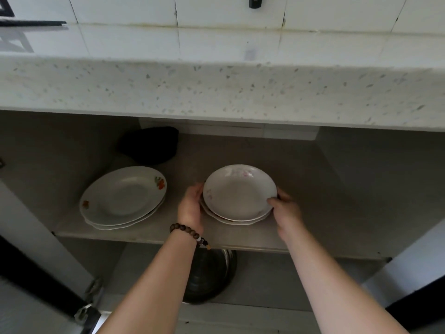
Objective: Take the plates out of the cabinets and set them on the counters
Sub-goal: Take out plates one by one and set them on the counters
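A small stack of white plates with faint pink flowers (238, 192) sits on the upper cabinet shelf (313, 201), right of centre. My left hand (191, 208) grips the stack's left rim and my right hand (285, 208) grips its right rim, thumb over the top plate's edge. The top plate looks slightly raised off the ones beneath. A second stack of larger oval white plates with orange flowers (124, 197) rests on the same shelf to the left, untouched. The speckled white counter (216, 80) juts out just above the open cabinet.
A dark rounded object (150, 144) sits at the shelf's back left. A metal pot or bowl (209, 276) stands on the lower shelf beneath my left wrist. Open cabinet doors flank the opening: left door (36, 249), right door (419, 273). White tiles line the wall behind the counter.
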`<action>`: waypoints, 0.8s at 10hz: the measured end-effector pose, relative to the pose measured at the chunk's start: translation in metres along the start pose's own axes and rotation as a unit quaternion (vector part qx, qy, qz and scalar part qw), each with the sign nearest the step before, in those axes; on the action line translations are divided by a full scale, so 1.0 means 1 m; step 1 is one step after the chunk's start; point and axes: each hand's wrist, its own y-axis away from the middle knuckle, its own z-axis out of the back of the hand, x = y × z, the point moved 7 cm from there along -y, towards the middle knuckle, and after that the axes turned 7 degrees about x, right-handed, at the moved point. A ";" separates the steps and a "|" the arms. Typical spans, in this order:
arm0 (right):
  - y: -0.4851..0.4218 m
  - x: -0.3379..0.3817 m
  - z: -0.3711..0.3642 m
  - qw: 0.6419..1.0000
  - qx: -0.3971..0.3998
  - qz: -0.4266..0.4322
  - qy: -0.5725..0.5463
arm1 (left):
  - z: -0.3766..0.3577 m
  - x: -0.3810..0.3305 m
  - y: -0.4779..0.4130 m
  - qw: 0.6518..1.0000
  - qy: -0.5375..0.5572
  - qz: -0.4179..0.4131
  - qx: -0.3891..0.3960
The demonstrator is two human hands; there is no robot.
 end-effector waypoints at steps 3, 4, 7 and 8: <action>0.031 0.042 -0.008 0.996 -0.004 0.041 -0.085 | -0.015 -0.030 0.034 0.993 0.113 -0.015 0.013; 0.044 0.049 -0.012 0.995 0.003 0.040 -0.092 | -0.016 -0.040 0.045 0.989 0.146 -0.024 0.025; 0.099 0.047 -0.018 0.990 0.022 0.004 -0.143 | 0.001 -0.049 0.102 0.979 0.201 -0.037 0.016; 0.130 0.043 -0.018 0.988 0.034 -0.018 -0.152 | 0.017 -0.046 0.127 0.979 0.197 -0.045 0.020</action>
